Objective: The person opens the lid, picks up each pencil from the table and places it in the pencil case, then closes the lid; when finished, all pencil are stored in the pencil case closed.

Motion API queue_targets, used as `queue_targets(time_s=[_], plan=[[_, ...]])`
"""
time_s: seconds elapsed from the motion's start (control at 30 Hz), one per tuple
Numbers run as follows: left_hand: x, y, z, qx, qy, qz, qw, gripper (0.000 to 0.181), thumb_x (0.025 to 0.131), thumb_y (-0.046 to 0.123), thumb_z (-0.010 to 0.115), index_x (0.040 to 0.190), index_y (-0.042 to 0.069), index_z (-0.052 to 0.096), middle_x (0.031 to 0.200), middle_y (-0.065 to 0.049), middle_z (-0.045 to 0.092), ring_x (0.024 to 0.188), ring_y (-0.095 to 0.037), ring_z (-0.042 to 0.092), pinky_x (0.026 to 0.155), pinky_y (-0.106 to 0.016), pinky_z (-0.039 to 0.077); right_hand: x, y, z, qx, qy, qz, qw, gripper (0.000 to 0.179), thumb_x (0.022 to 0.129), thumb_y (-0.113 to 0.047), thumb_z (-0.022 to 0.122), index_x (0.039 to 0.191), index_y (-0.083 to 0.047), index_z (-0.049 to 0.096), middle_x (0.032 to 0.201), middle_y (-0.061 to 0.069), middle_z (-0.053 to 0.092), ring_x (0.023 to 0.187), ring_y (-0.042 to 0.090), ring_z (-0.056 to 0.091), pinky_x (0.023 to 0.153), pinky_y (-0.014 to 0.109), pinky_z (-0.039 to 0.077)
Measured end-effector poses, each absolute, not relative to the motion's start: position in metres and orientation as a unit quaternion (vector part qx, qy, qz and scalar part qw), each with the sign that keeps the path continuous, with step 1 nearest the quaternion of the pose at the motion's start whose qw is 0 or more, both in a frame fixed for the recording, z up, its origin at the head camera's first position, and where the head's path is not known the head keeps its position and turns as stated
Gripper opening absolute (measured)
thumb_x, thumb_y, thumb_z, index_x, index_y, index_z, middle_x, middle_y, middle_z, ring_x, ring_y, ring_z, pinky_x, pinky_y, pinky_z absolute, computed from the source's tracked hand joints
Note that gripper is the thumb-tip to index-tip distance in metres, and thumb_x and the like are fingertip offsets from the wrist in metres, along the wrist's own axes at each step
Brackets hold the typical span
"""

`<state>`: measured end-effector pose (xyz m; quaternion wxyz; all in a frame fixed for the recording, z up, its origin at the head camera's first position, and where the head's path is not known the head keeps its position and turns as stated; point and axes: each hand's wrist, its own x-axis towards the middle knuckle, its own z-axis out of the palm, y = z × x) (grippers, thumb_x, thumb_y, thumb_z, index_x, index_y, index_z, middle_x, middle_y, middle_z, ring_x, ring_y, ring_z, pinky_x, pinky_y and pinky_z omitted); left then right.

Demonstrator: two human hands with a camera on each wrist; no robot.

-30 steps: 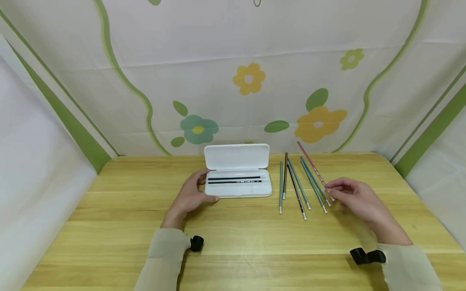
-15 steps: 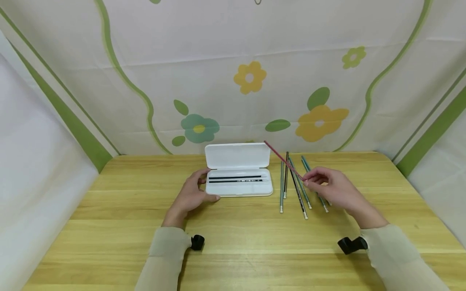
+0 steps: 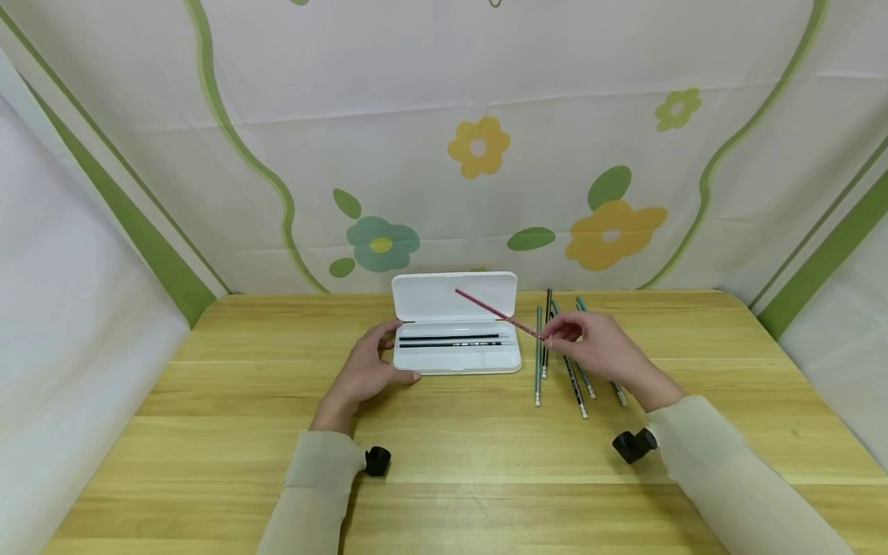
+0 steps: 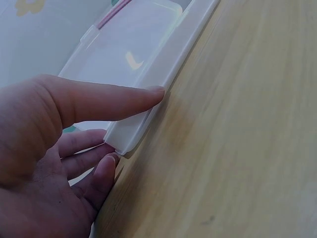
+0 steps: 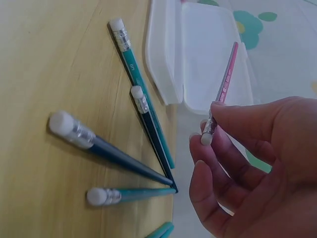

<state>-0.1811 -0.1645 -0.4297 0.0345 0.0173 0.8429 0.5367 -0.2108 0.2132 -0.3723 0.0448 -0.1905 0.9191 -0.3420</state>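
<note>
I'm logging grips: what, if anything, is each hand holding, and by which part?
The right hand pinches the pink pencil near its eraser end; the left hand grips the white case at its left end.

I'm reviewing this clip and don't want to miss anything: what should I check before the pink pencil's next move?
1. Pink pencil pinched by the right hand near its eraser: ok
2. White case with its lid raised: ok
3. Left hand touching the white case's left end: ok
4. Bare room beside the two dark pencils inside: ok
5. Pink pencil parallel to those two: not ok, slanted in head view
6. Pink pencil clear of the lid: cannot tell
</note>
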Motion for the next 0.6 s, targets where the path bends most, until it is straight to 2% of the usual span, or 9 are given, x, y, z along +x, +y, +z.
queue_targets(time_s=[0.17,0.4,0.6], plan=[[-0.181,-0.165,-0.429,0.019,0.843,0.537,0.035,0.090,0.077,0.006,0.093,0.157,0.005,0.051,0.147,-0.020,0.058,0.129,-0.036,0.050,0.093,-0.033,0.049,-0.222,0.197,-0.378,-0.218,0.919,-0.325,0.039,0.008,0.101,-0.012,0.074,0.106,-0.009,0.079,0.095,0.002,0.075,0.087,0.017,0.063,0.077,0.030,0.051],[-0.179,-0.165,-0.428,0.016,0.841,0.540,0.040,0.092,0.077,0.005,0.093,0.158,0.005,0.050,0.147,-0.021,0.058,0.128,-0.036,0.050,0.092,-0.033,0.050,-0.236,0.174,-0.384,-0.242,0.921,-0.301,0.053,0.008,0.101,-0.007,0.073,0.101,-0.010,0.080,0.094,0.003,0.074,0.084,0.017,0.060,0.079,0.034,0.050],[-0.178,-0.165,-0.428,0.015,0.841,0.540,0.040,0.092,0.077,0.004,0.094,0.158,0.006,0.049,0.146,-0.021,0.058,0.128,-0.036,0.050,0.092,-0.033,0.050,-0.244,0.160,-0.385,-0.245,0.936,-0.251,0.031,0.010,0.101,-0.010,0.073,0.101,-0.014,0.081,0.093,0.001,0.075,0.084,0.017,0.063,0.080,0.037,0.052]])
